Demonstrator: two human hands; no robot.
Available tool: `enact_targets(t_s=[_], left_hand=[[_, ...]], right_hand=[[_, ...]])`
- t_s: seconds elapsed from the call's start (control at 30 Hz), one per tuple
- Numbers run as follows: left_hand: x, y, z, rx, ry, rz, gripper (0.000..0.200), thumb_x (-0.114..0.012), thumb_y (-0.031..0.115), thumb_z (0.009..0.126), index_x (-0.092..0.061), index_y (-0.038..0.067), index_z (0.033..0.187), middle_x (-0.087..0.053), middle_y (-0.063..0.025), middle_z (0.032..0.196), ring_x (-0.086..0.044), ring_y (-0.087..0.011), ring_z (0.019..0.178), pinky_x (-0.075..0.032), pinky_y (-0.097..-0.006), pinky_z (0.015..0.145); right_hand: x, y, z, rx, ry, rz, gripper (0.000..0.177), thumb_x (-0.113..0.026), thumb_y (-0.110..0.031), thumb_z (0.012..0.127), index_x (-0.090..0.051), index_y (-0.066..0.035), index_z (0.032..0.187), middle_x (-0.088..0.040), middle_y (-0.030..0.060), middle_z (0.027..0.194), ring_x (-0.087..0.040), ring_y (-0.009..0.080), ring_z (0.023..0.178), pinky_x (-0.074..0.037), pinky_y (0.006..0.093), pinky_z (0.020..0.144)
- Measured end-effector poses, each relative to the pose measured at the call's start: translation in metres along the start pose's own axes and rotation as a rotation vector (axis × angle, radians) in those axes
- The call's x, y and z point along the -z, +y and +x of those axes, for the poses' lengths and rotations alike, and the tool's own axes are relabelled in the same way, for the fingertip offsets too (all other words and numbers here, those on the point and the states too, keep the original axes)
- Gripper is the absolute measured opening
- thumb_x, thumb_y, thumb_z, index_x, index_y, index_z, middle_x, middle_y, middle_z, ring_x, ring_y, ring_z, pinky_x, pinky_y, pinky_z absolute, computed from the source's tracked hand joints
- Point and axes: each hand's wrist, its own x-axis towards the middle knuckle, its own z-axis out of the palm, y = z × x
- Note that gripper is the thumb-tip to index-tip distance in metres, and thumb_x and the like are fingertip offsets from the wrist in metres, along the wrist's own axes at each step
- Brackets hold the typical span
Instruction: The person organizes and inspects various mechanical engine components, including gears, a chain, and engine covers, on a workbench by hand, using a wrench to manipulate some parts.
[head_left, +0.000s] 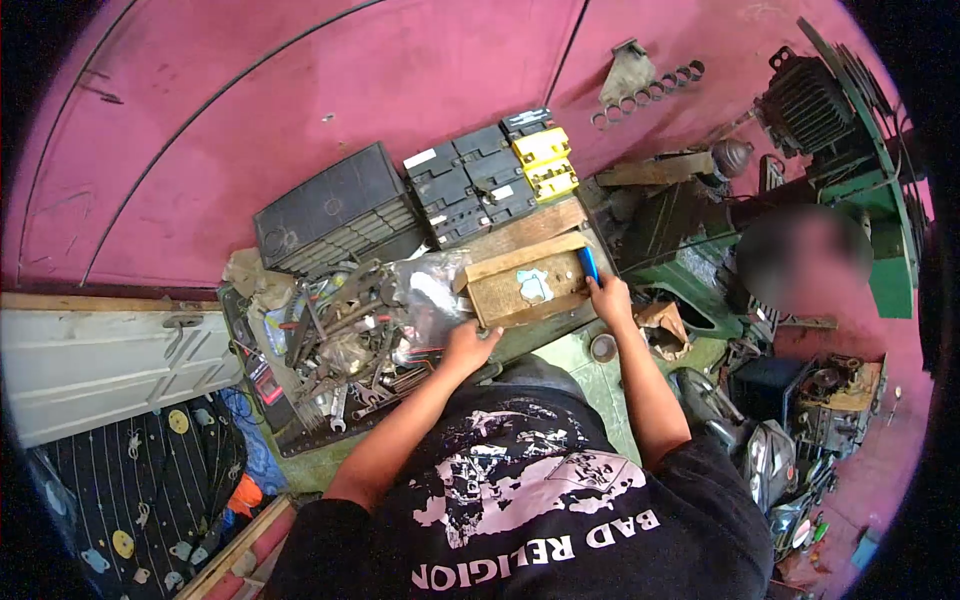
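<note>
A shallow wooden box (503, 318) lies at the front of the workbench, tilted slightly. Inside it sits a pale blue and white scrap (534, 286), with a tiny white piece near the right end. My left hand (470, 348) grips the box's near left corner, thumb along the front edge and the other fingers mostly hidden. At the near right corner, my right hand (609, 298) is closed around the box end. A slim bright blue piece (588, 264) runs along that end, its lower tip right at my right fingers.
Loose tools and metal parts (345, 325) crowd the bench's left side. Behind stand black batteries (465, 185), yellow units (546, 163) and a stack of dark panels (335, 205). Green machinery (690, 275) and a person with a blurred head (805, 262) are at right; a white door (120, 365) is left.
</note>
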Motion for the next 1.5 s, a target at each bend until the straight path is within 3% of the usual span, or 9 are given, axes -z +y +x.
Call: enact_targets(t_s=[0.27,0.43,0.6,0.77,0.9,1.1,1.4,1.47,1.5], left_hand=[[-0.048,0.005,0.073,0.198,-0.02,0.105,0.049,-0.072,0.045,0.088,-0.072,-0.001,0.104,-0.072,-0.0272,0.096,-0.069,-0.0433,0.094,-0.054,-0.0494,0.083],[-0.05,0.009,0.08,0.118,0.144,-0.016,0.051,-0.07,0.043,0.089,-0.068,0.001,0.118,-0.071,-0.0275,0.104,-0.067,-0.0448,0.101,-0.053,-0.0491,0.087],[-0.058,0.002,0.065,0.112,0.198,-0.081,0.057,-0.07,0.043,0.091,-0.063,-0.002,0.126,-0.07,-0.0275,0.109,-0.067,-0.0431,0.104,-0.052,-0.0483,0.09],[-0.036,-0.002,0.038,0.234,0.217,-0.236,0.061,-0.074,0.032,0.091,-0.056,-0.003,0.136,-0.073,-0.0208,0.109,-0.071,-0.0235,0.079,-0.056,-0.036,0.074],[-0.006,-0.004,0.022,0.242,0.33,-0.383,0.054,-0.072,0.025,0.093,-0.056,-0.001,0.138,-0.074,-0.0141,0.11,-0.068,-0.0156,0.078,-0.055,-0.0317,0.074],[0.056,0.003,-0.008,0.147,0.514,-0.463,0.048,-0.07,0.022,0.096,-0.058,0.0,0.137,-0.073,-0.009,0.11,-0.065,-0.0103,0.082,-0.053,-0.0267,0.076],[0.173,-0.054,-0.025,0.094,0.805,-0.311,0.039,-0.07,0.02,0.095,-0.064,0.002,0.129,-0.075,-0.0064,0.091,-0.067,-0.0124,0.075,-0.053,-0.0289,0.075],[0.215,-0.027,-0.016,0.152,0.756,-0.253,0.041,-0.072,0.02,0.093,-0.064,0.004,0.13,-0.074,-0.011,0.1,-0.068,-0.0206,0.085,-0.053,-0.0347,0.083],[0.23,-0.026,-0.003,-0.018,0.808,0.021,0.043,-0.072,0.021,0.092,-0.064,0.005,0.13,-0.072,-0.0135,0.108,-0.066,-0.0259,0.094,-0.051,-0.0381,0.088]], right_hand=[[-0.018,0.019,0.09,0.005,-0.005,-0.13,0.032,-0.063,-0.036,0.094,-0.073,-0.008,0.108,-0.071,0.024,0.095,-0.069,0.0439,0.091,-0.054,0.0543,0.085],[-0.022,0.014,0.113,0.055,-0.002,-0.071,0.032,-0.063,-0.037,0.094,-0.073,-0.012,0.111,-0.072,0.0225,0.096,-0.069,0.0424,0.093,-0.054,0.0533,0.085],[-0.028,-0.011,0.094,0.016,0.383,-0.264,0.051,-0.065,-0.041,0.091,-0.061,-0.015,0.135,-0.068,0.0135,0.12,-0.055,0.0362,0.113,-0.041,0.055,0.09],[-0.043,-0.064,0.082,0.47,0.354,-0.224,0.055,-0.071,-0.027,0.086,-0.057,-0.018,0.138,-0.062,0.0089,0.125,-0.052,0.0336,0.116,-0.038,0.053,0.094],[-0.055,-0.132,0.103,0.696,0.252,-0.127,0.055,-0.07,-0.024,0.088,-0.056,-0.024,0.142,-0.065,0.0113,0.118,-0.055,0.0343,0.11,-0.042,0.0482,0.093],[-0.082,-0.174,0.134,0.757,0.259,-0.262,0.031,-0.069,-0.028,0.09,-0.074,-0.026,0.12,-0.072,0.0052,0.096,-0.064,0.0287,0.093,-0.048,0.0459,0.081],[-0.081,-0.217,0.112,0.641,0.37,-0.044,0.015,-0.073,-0.019,0.087,-0.079,-0.016,0.1,-0.073,0.0074,0.094,-0.063,0.0305,0.09,-0.048,0.0438,0.082],[-0.073,-0.248,0.09,0.662,0.447,0.072,0.013,-0.073,-0.019,0.087,-0.078,-0.015,0.098,-0.073,0.0071,0.096,-0.062,0.031,0.092,-0.047,0.0433,0.084],[-0.068,-0.263,0.078,0.653,0.44,0.096,0.013,-0.073,-0.017,0.086,-0.077,-0.014,0.098,-0.073,0.006,0.097,-0.061,0.031,0.094,-0.046,0.0429,0.085]])
